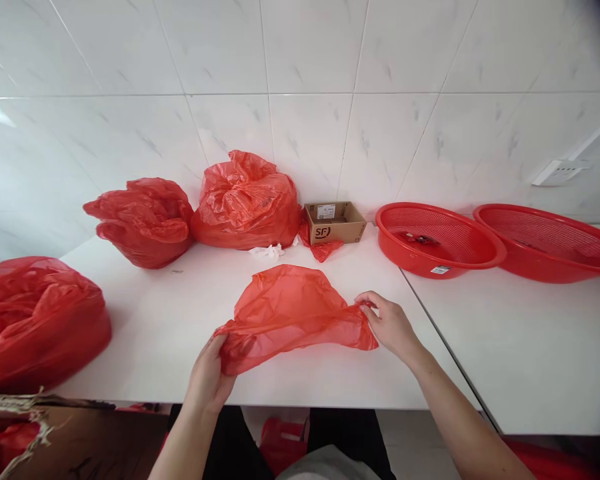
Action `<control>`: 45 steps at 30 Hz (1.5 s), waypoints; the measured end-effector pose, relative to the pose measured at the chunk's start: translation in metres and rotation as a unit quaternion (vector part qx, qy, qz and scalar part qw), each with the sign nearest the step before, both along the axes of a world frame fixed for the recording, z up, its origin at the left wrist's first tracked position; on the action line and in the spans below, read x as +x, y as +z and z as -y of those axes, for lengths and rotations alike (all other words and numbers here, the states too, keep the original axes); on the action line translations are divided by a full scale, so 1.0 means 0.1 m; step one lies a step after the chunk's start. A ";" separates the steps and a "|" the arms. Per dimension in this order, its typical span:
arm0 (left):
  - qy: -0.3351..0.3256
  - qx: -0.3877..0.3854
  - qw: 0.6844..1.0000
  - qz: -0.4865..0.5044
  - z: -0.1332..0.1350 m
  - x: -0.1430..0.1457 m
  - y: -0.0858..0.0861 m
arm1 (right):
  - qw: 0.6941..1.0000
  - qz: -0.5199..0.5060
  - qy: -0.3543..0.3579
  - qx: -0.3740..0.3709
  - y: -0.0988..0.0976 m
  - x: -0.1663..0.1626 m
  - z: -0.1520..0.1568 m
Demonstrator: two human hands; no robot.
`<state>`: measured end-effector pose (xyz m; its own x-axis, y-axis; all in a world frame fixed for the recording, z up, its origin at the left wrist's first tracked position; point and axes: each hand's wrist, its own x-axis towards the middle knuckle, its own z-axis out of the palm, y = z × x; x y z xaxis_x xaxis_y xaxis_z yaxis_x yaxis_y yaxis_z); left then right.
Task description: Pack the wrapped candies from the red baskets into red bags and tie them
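Observation:
A thin red plastic bag (290, 313) lies loosely spread on the white table (170, 320) in front of me. My left hand (207, 380) pinches its near left corner at the table's front edge. My right hand (387, 323) grips the bag's right end, fingers closed on the plastic. The bag is stretched between both hands and puffed up in the middle.
Two stuffed red bags (147, 220) (245, 200) stand at the back by the tiled wall, a third (35, 320) at the left. A small open cardboard box (335, 222) and two red mesh basins (437, 240) (555, 243) sit at the right. A torn carton (30, 427) is below left.

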<state>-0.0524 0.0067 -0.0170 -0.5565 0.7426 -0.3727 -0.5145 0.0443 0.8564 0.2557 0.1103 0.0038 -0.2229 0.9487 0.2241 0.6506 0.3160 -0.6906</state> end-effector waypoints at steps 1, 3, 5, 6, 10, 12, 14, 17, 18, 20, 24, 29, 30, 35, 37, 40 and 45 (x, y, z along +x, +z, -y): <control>-0.003 0.003 1.000 0.006 0.00 0.06 0.02 | 0.999 -0.006 -0.003 0.040 0.09 -0.04 0.07; -0.010 0.013 1.000 0.010 -0.01 0.19 0.07 | 0.993 -0.039 0.030 0.111 0.25 -0.19 0.27; -0.026 0.024 0.999 0.006 -0.01 0.32 0.12 | 0.982 -0.047 0.146 0.113 0.33 -0.40 0.46; -0.038 0.031 0.999 0.004 -0.01 0.38 0.15 | 0.972 -0.023 0.213 0.099 0.33 -0.50 0.51; -0.105 0.036 0.994 -0.012 0.09 0.47 0.30 | 0.926 0.179 0.312 0.113 0.19 -0.65 0.29; -0.150 0.018 0.988 -0.025 0.18 0.43 0.39 | 0.907 0.269 0.304 0.115 0.16 -0.55 0.03; -0.203 -0.004 0.978 -0.043 0.26 0.34 0.46 | 0.887 0.324 0.317 0.087 0.20 -0.40 -0.18; -0.284 -0.032 0.946 -0.156 0.32 0.20 0.51 | 0.877 0.344 0.332 0.049 0.34 -0.24 -0.27; -0.306 -0.048 0.925 -0.218 0.31 0.16 0.50 | 0.879 0.344 0.327 0.041 0.38 -0.22 -0.25; -0.316 -0.099 0.881 -0.337 0.25 0.10 0.46 | 0.889 0.344 0.302 0.028 0.45 -0.21 -0.19; -0.208 -0.127 0.870 -0.429 0.12 0.06 0.35 | 0.907 0.298 0.298 -0.002 0.45 -0.19 -0.10; -0.154 -0.045 0.912 -0.377 0.08 0.11 0.31 | 0.913 0.301 0.274 -0.035 0.43 -0.10 -0.14; -0.176 -0.037 0.912 -0.368 0.08 0.13 0.31 | 0.915 0.310 0.256 -0.043 0.43 -0.08 -0.18; -0.306 -0.034 0.887 -0.345 0.14 0.29 0.32 | 0.929 0.314 0.191 -0.038 0.40 -0.03 -0.35; -0.322 0.003 0.916 -0.240 0.16 0.35 0.35 | 0.923 0.332 0.196 -0.012 0.37 -0.02 -0.37; -0.287 0.072 0.954 -0.042 0.16 0.36 0.40 | 0.905 0.359 0.227 0.020 0.36 0.00 -0.32; -0.219 0.095 0.968 -0.070 0.05 0.25 0.33 | 0.888 0.382 0.245 -0.079 0.48 0.07 -0.19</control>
